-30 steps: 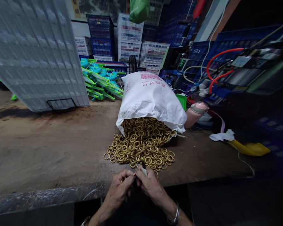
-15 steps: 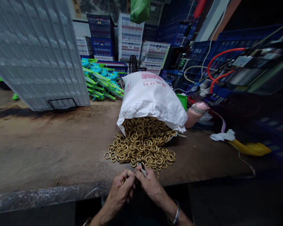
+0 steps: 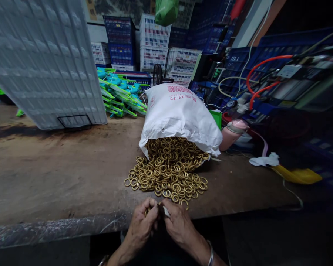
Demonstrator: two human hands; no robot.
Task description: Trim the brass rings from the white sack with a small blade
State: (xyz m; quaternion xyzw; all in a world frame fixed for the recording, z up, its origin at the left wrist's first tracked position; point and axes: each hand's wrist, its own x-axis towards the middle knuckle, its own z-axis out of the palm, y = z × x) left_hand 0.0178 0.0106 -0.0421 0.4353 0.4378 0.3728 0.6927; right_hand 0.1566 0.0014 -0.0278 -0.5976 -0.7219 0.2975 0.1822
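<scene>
A white sack lies on its side on the brown workbench, and a heap of brass rings spills from its mouth towards me. My left hand is closed at the bench's near edge, pinching a brass ring between its fingertips. My right hand is closed against it, gripping a small dark and pale tool whose tip meets the ring. Both hands sit just below the heap. A metal bangle is on my right wrist.
A large grey ribbed panel leans at the back left. Green and blue plastic parts are stacked behind the sack, with white and blue crates beyond. A pink bottle, red hoses, a crumpled tissue and a yellow object lie at the right.
The tool in my right hand has tipped down from pointing up at the heap to lying across towards the left fingers. Both hands stay together at the bench edge.
</scene>
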